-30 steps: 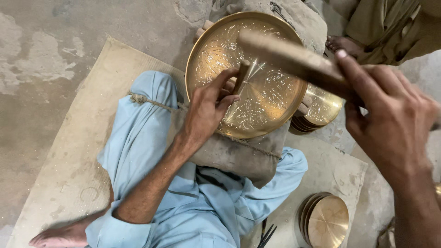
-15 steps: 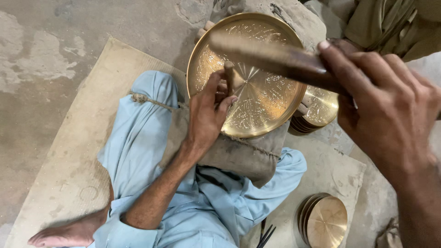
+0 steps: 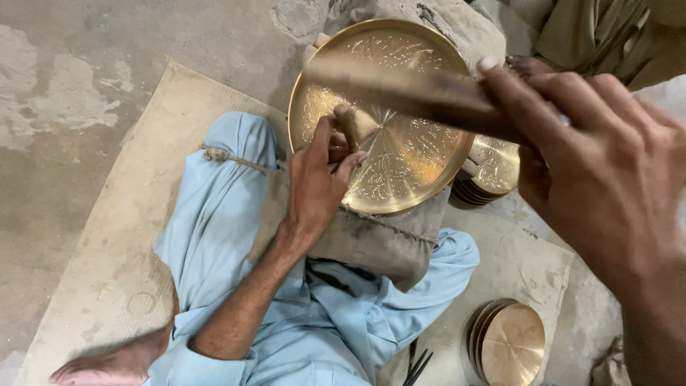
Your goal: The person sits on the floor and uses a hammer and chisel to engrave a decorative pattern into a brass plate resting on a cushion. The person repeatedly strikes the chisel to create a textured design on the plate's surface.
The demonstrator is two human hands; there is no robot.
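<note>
A large round brass plate (image 3: pixel 400 93) with engraved patterns lies on a grey cloth pad (image 3: pixel 379 243) over my lap. My left hand (image 3: pixel 318 182) rests on the plate's near left rim and pinches a short metal punch (image 3: pixel 348 123) upright against the plate. Close to the camera, my right hand (image 3: pixel 607 164) grips the wooden handle of a hammer (image 3: pixel 407 89), which reaches leftward above the plate and is blurred.
I sit cross-legged in light blue trousers (image 3: pixel 214 214) on a beige mat (image 3: pixel 121 236) over a concrete floor. A stack of small brass plates (image 3: pixel 511 343) lies at the lower right, another stack (image 3: pixel 493 168) beside the big plate. Thin dark tools (image 3: pixel 416 366) lie near my knee. Another person's clothing (image 3: pixel 607 36) fills the top right.
The hammer has swung leftward and lower over the plate, and my right hand has come nearer the camera. My left hand holds the punch in about the same spot.
</note>
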